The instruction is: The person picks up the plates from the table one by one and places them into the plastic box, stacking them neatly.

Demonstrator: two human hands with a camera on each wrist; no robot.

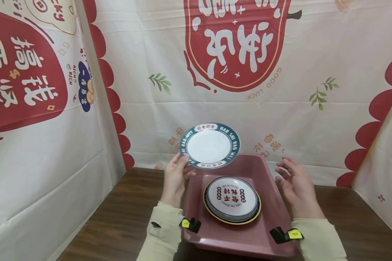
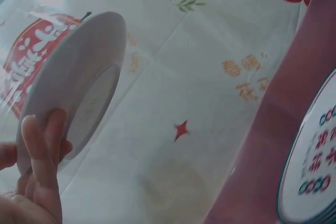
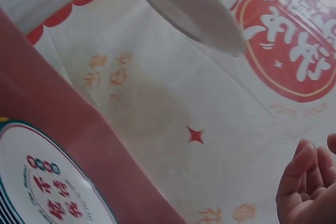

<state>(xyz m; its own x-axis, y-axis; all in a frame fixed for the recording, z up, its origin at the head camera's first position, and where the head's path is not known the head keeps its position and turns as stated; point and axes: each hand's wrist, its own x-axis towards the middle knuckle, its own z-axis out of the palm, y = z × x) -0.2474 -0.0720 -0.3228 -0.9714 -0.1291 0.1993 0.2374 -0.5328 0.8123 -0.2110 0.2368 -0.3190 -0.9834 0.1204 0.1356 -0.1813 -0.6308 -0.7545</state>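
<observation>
My left hand (image 1: pixel 177 177) pinches a white plate with a dark green lettered rim (image 1: pixel 209 145) at its lower left edge, thumb on top and fingers beneath. The plate is held tilted above the far left part of a pink plastic tub (image 1: pixel 274 203). In the left wrist view its plain white underside (image 2: pixel 79 77) shows. Inside the tub sits a stack of plates (image 1: pixel 232 197); the top one is white with red and green characters, and a yellow-rimmed plate lies lower down. My right hand (image 1: pixel 297 185) hovers over the tub's right side, fingers loosely bent, holding nothing.
The tub stands on a dark brown wooden table (image 1: pixel 117 210). Behind it hangs a white cloth (image 1: pixel 143 119) with red print and scalloped red borders, and similar cloth hangs at left and right. Black straps with yellow labels sit on both wrists.
</observation>
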